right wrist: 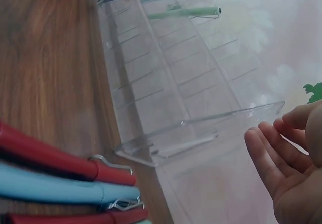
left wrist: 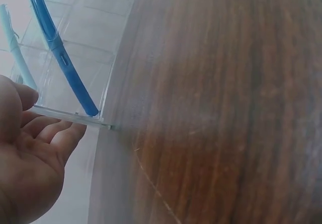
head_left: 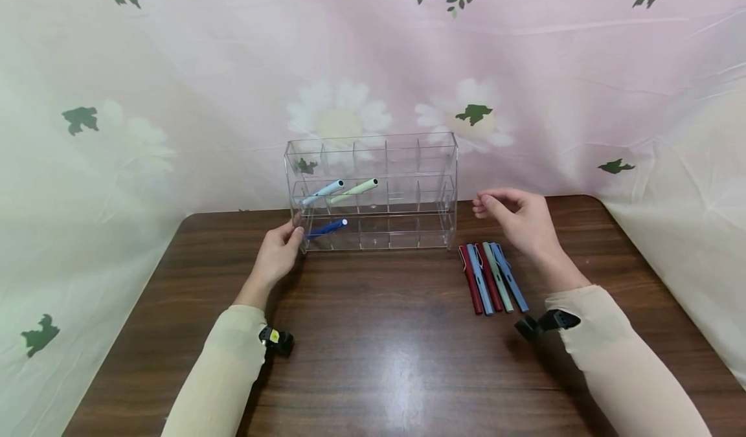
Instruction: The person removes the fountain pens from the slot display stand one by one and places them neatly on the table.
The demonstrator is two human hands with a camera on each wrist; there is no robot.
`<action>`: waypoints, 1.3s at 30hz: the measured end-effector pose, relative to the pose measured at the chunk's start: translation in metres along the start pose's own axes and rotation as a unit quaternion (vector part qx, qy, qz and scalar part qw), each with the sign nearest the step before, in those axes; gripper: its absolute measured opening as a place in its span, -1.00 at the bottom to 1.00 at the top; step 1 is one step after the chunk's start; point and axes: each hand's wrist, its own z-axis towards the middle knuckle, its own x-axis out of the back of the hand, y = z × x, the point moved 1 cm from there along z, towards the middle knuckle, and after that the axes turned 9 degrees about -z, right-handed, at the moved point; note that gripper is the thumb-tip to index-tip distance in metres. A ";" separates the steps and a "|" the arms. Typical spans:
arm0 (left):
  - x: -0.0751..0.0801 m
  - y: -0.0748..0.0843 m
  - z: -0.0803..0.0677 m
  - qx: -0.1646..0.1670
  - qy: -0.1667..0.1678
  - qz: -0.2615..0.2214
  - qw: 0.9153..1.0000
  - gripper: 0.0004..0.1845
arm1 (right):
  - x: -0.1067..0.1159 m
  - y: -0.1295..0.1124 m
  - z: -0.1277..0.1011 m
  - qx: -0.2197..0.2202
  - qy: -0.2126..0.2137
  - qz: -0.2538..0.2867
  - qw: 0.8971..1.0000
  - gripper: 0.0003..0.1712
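Note:
A clear tiered pen rack (head_left: 402,240) stands on the table near the backdrop. My left hand (head_left: 278,254) grips its left end wall; in the left wrist view the thumb lies on one side and the fingers on the other. Leaning in the left compartments are a dark blue pen (head_left: 327,228) on the lower tier, and a light blue pen (head_left: 322,192) and a pale green pen (head_left: 353,191) above. My right hand (head_left: 519,220) hovers right of the rack, fingers loosely bent and holding nothing, apart from the rack in the right wrist view.
Below my right hand several capped pens lie side by side: a dark red pen (head_left: 471,280), a light blue pen (head_left: 480,279), another red, a green pen (head_left: 498,278) and a blue pen (head_left: 509,278). A flowered cloth (head_left: 233,100) hangs behind the wooden table (head_left: 361,333).

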 end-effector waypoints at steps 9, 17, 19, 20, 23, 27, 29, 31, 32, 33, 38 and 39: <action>0.000 -0.002 -0.002 0.010 -0.006 -0.001 1.000 -0.51 | -0.009 -0.012 0.005 0.025 -0.013 0.003 1.000 -0.75; 0.000 -0.001 -0.002 0.008 -0.005 -0.007 1.000 -0.50 | -0.021 -0.020 0.013 0.029 -0.021 0.032 0.999 -0.74; -0.001 0.000 -0.001 0.009 -0.007 -0.006 1.000 -0.50 | -0.024 -0.022 0.015 0.032 -0.021 0.033 0.999 -0.74; -0.001 0.000 -0.001 0.010 -0.008 -0.006 1.000 -0.50 | -0.025 -0.023 0.015 0.034 -0.022 0.035 0.999 -0.74; -0.001 0.000 -0.001 0.013 -0.009 -0.005 1.000 -0.49 | -0.030 -0.027 0.018 0.039 -0.029 0.029 0.998 -0.74; -0.001 0.000 -0.001 0.012 -0.009 -0.008 1.000 -0.49 | -0.038 -0.033 0.022 0.034 -0.041 0.031 0.998 -0.74; 0.000 -0.001 -0.001 0.011 -0.008 -0.007 1.000 -0.49 | -0.041 -0.036 0.024 0.035 -0.046 0.030 0.998 -0.74; 0.000 -0.001 0.000 0.009 -0.006 -0.007 1.000 -0.50 | -0.045 -0.039 0.026 0.037 -0.050 0.039 0.997 -0.73; 0.000 -0.001 0.000 0.009 -0.005 -0.006 1.000 -0.50 | -0.047 -0.040 0.027 0.039 -0.052 0.038 0.997 -0.73; 0.000 -0.001 0.000 0.008 -0.004 -0.006 1.000 -0.50 | -0.049 -0.040 0.028 0.042 -0.054 0.038 0.997 -0.72; 0.000 -0.002 0.000 0.007 -0.003 -0.006 1.000 -0.51 | -0.058 -0.045 0.033 0.043 -0.060 0.038 0.997 -0.71; 0.000 -0.002 -0.001 0.007 -0.003 -0.005 1.000 -0.51 | -0.060 -0.046 0.034 0.043 -0.061 0.037 0.997 -0.71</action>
